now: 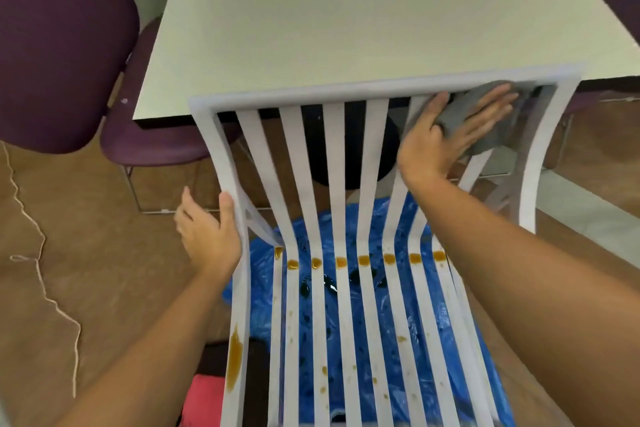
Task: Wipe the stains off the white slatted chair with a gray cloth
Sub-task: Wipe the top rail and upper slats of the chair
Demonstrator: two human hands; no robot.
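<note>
The white slatted chair [341, 218] stood against the surface [311, 28], over blue plastic sheeting [349, 322] on the floor. Its left frame edge was gripped by the left hand [207, 236], while the gray cloth [491, 118] was pressed flat under the open right hand [446, 135] near the top right of the backrest. Brown stains [363, 260] at the seat bend and along the seat slats were untouched; they could be smeared if a soiled cloth were dragged over them, or missed altogether in the gaps.
</note>
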